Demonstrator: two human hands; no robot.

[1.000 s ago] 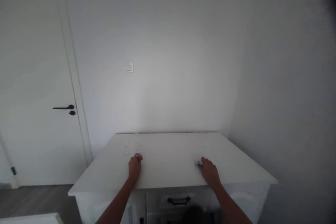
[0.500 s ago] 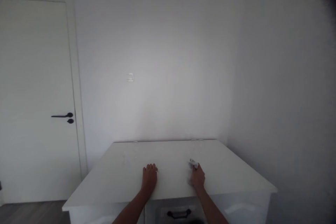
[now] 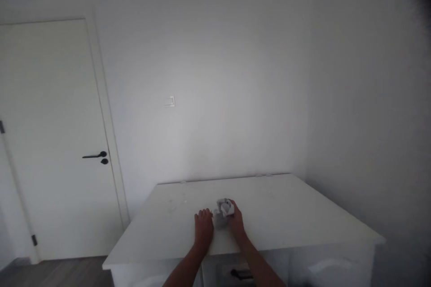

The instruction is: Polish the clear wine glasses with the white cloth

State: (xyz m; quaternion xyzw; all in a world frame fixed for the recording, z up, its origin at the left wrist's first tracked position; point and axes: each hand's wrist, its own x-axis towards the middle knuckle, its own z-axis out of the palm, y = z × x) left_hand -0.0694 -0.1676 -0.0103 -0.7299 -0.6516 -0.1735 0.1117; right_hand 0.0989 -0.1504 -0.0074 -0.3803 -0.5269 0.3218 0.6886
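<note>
My right hand (image 3: 237, 223) is closed round a crumpled grey-white cloth (image 3: 227, 207), lifted slightly over the white tabletop (image 3: 296, 215). A grey shadow or reflection shows on the surface just below it. To its left, my left hand (image 3: 204, 226) rests palm down on the top, fingers pointing away from me and slightly apart. Nothing shows in that hand, though its palm is hidden. The cloth hangs close to the left thumb, with a small gap between them.
The tabletop's back edge meets a pale wall bearing a light switch (image 3: 170, 101). Below the front edge is a drawer with a black handle (image 3: 241, 274). At left stands a white door (image 3: 50, 143) with a black lever handle (image 3: 94, 155). Faint marks (image 3: 172, 205) show on the tabletop.
My right hand has moved left with the cloth, close to my left hand. The left hand stays on the tabletop. The view has shifted and tilted slightly.
</note>
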